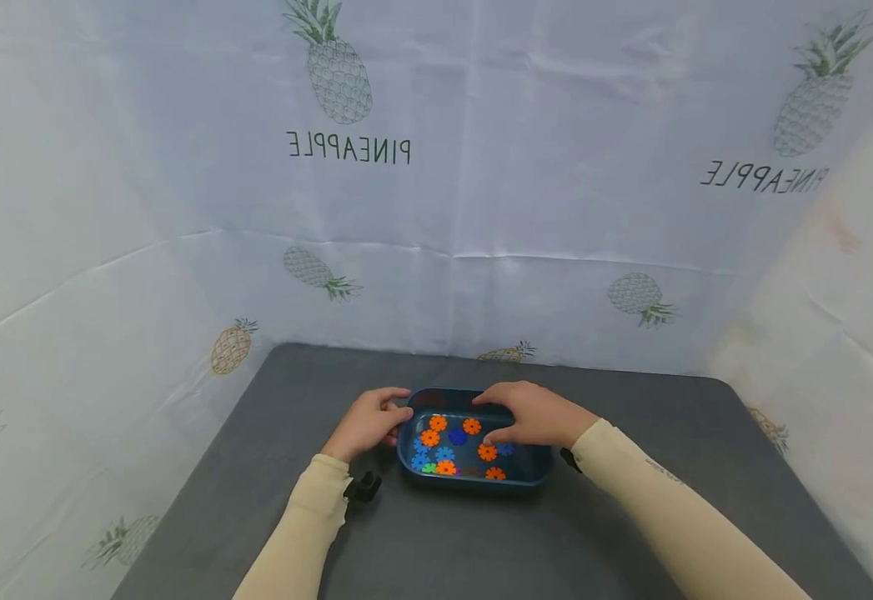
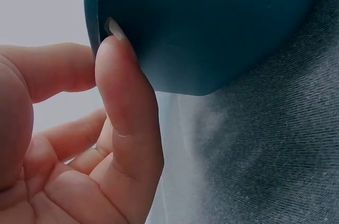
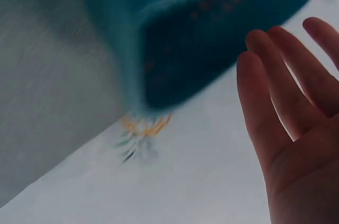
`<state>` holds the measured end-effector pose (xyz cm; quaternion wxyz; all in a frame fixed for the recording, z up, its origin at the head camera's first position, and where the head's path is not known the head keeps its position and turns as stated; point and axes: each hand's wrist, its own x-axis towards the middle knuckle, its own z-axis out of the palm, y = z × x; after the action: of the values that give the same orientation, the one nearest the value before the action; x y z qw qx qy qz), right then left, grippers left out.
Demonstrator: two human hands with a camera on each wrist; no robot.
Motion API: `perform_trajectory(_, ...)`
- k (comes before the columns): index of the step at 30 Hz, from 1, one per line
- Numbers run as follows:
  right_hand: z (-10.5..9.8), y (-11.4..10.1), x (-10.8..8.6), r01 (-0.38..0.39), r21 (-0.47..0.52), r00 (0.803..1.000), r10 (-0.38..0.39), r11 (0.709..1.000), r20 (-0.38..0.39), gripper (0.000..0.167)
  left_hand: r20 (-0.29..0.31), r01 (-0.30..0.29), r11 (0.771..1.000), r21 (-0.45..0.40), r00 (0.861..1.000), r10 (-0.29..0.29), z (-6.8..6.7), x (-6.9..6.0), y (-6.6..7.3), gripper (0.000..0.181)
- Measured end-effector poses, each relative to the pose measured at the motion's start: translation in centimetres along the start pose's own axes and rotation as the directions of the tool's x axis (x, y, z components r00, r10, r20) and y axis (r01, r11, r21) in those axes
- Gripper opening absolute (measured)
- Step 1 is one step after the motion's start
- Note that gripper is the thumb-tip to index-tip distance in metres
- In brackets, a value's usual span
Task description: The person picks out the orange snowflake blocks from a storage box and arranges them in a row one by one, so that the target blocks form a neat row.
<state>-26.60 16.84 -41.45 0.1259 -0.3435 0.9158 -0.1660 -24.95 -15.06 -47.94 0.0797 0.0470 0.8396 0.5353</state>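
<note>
A dark teal rectangular tub [image 1: 481, 486] sits on the grey table, holding several small flower-shaped plastic pieces [image 1: 445, 468] in orange, blue and green. At its left end my left hand [image 1: 367, 422] pinches the rim between thumb and finger. The left wrist view gives a close look at that grip on the tub wall [image 2: 185, 38]. Over the tub's right part hovers my right hand [image 1: 541, 414], fingers spread apart and loosely bent. Seen from the right wrist, its fingers [image 3: 254, 86] are nearly straight beside the tub's rim and hold nothing. The hand covers part of the tub's right end.
The grey table [image 1: 436, 550] has rounded far corners. White cloth [image 1: 481, 200] printed with pineapples hangs behind it and along both sides. A black wrist mount [image 1: 363, 487] is worn at the left wrist, near the tub's left end.
</note>
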Motion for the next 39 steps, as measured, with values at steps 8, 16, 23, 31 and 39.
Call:
perform_trajectory(8, 2.3, -2.3, 3.7, 0.099, -0.033, 0.987, -0.094, 0.995, 0.132, 0.052, 0.010, -0.014, 1.000, 0.013, 1.000, 0.014, -0.2, 0.1, 0.0, 0.043)
perform_trajectory(16, 3.3, -3.4, 5.3, 0.201, -0.044, 0.962, -0.189, 0.979, 0.199, 0.038, 0.015, -0.027, 0.999, 0.018, 1.000, 0.027, -0.3, 0.5, 0.1, 0.042)
perform_trajectory(23, 4.6, -3.7, 6.3, 0.241, -0.061, 0.947, -0.221, 0.969, 0.234, 0.030, 0.019, -0.033, 0.999, 0.023, 0.999, 0.033, -0.4, 0.3, 0.1, 0.042)
perform_trajectory(31, 5.2, -3.9, 6.5, 0.248, -0.093, 0.945, -0.219, 0.964, 0.242, 0.021, 0.034, -0.029, 1.000, 0.007, 0.999, 0.029, -0.4, 0.3, 0.1, 0.042)
perform_trajectory(39, 5.3, -4.2, 6.8, 0.263, -0.122, 0.941, -0.226, 0.957, 0.252, 0.017, 0.035, -0.020, 0.999, -0.025, 0.999, 0.021, -0.5, 0.4, -0.1, 0.043)
